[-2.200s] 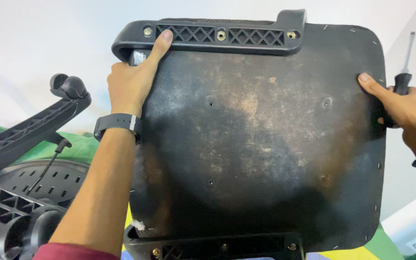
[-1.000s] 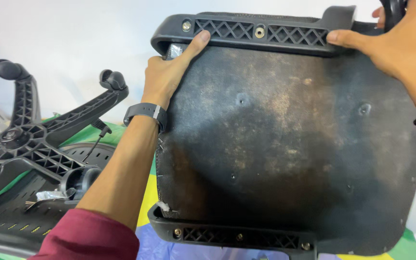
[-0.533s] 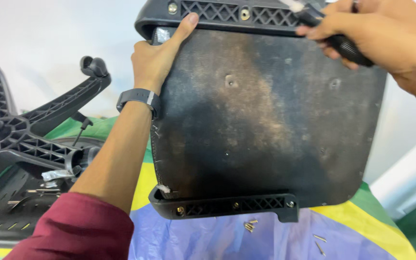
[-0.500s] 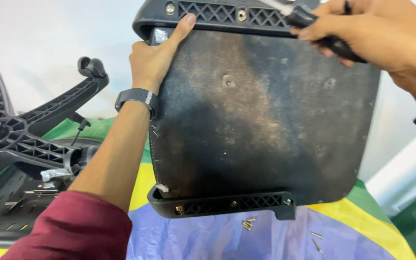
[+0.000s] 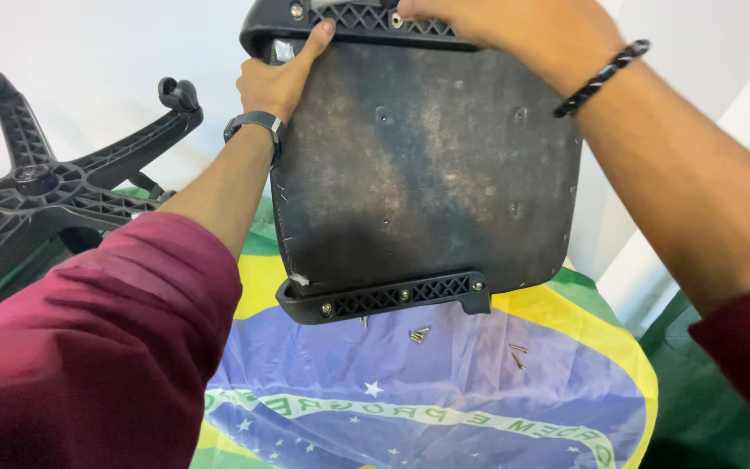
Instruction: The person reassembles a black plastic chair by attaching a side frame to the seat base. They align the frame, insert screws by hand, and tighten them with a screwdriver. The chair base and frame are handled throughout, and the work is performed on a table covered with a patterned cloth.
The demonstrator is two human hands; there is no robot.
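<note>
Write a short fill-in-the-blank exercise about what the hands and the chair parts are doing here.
1. Both hands grip the ____ edge of the black seat panel.
2. The left hand has a dark ____ on its wrist.
3. Loose ____ lie on the flag cloth below the panel.
4. The black star-shaped chair base lies to the ____ of the panel.

Missing words: top; watch; screws; left

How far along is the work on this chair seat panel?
Done: the lower bracket shows screws in place. In hand: both the left hand and right hand grip the seat panel at its upper bracket. Left: loose screws lie on the flag cloth.
</note>
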